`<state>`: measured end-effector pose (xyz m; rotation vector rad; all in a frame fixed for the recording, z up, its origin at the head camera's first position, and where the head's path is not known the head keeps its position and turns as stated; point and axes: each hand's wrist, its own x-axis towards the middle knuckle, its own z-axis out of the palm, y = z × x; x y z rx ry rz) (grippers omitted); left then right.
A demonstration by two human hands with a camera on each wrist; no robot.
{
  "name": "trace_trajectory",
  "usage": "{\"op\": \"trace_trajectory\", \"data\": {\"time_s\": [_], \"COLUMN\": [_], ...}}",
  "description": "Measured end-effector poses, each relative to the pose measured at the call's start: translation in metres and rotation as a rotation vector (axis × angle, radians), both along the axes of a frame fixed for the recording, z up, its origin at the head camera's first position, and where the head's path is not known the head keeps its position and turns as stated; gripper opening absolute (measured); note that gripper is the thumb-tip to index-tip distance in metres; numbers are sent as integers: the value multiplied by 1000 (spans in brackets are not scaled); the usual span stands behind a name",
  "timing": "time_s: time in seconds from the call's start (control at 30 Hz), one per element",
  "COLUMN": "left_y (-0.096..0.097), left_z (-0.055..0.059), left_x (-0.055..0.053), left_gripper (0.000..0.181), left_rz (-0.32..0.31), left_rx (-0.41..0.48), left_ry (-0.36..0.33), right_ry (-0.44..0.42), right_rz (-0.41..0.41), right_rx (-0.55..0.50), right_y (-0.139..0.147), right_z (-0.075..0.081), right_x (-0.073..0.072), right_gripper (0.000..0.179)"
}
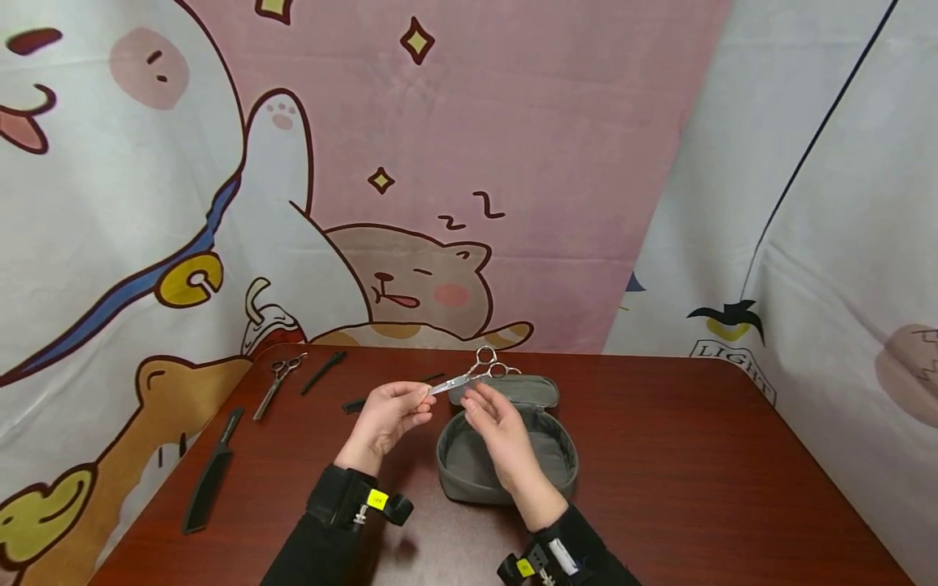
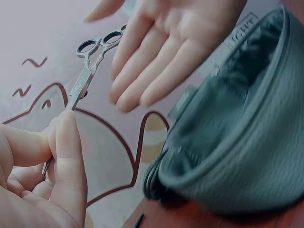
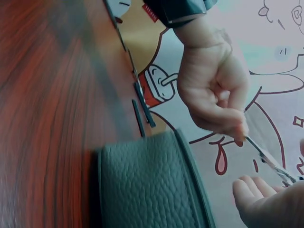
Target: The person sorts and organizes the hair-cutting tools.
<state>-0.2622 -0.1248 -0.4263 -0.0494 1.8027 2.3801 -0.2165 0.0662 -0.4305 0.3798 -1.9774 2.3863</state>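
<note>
My left hand (image 1: 387,417) pinches a pair of silver hair scissors (image 1: 456,382) by the blades, between thumb and fingers. The finger rings of the scissors (image 2: 84,80) point up and away, to the right. Just beside those handles is my right hand (image 1: 509,446), its fingers extended and the palm turned toward the left wrist camera. Under and behind the right hand stands a grey-green zip case (image 1: 469,491) with its lid folded back. The right hand hides part of the case's inside.
On the table's left side lie a second pair of scissors (image 1: 273,392), a slim black comb (image 1: 322,373) and a broad dark comb with a handle (image 1: 211,484). Another dark tool (image 1: 354,405) lies partly hidden behind the left hand. A printed cloth (image 1: 557,163) hangs behind the table.
</note>
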Motion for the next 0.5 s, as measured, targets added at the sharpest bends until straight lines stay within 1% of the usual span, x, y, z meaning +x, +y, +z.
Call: {"op": "trace_trajectory", "data": {"time_s": [0.07, 0.17, 0.33, 0.5], "left_y": [5, 13, 23, 29], "left_z": [1, 2, 1, -2], "left_x": [2, 6, 11, 15], "left_gripper": [17, 17, 18, 13], "left_rz": [-17, -35, -58, -85], "left_rx": [18, 38, 69, 117], "left_ry": [9, 12, 17, 8], "right_ry": [-23, -43, -27, -16], "right_rz": [-16, -63, -159, -242], "right_rx": [-89, -186, -293, -396], "right_y": [-2, -5, -8, -9], "right_z": [-1, -1, 3, 5], "right_x": [-1, -3, -6, -8], "right_gripper": [55, 53, 44, 34]}}
